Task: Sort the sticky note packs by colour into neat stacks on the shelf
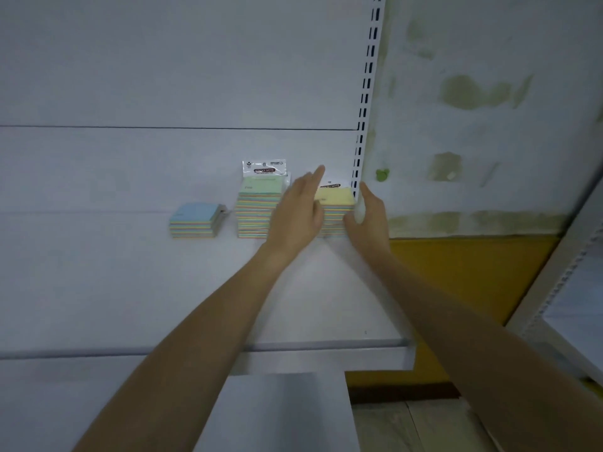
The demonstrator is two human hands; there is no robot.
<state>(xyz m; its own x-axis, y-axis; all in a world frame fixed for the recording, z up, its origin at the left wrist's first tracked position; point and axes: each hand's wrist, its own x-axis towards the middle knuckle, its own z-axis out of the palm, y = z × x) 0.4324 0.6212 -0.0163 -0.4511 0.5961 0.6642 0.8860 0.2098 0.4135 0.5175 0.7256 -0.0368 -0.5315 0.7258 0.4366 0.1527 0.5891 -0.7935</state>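
The yellow stack [336, 198] of sticky note packs sits at the back of the shelf [130, 288], far to the right, tight against the white post [367, 93]. The packs are light and small. Each one is wrapped in shiny plastic, so I think they can slide on each other, and a tall pile may tip if it is pushed at the top. The best place to hold it looks like low down, on both sides at once.

The left hand [298, 210] lies flat on the left side of the pile, fingers straight and pointing up. The right hand [368, 214] is on the right side with its fingers bent at the front corner. I cannot tell if it grips the pile or only touches it.

Just beside the left hand stands the green stack [257, 207], which is the tallest. There is little room between the two piles, so a bump could knock it. A short blue stack [195, 220] sits apart, further left. The post leaves little room on the right side.
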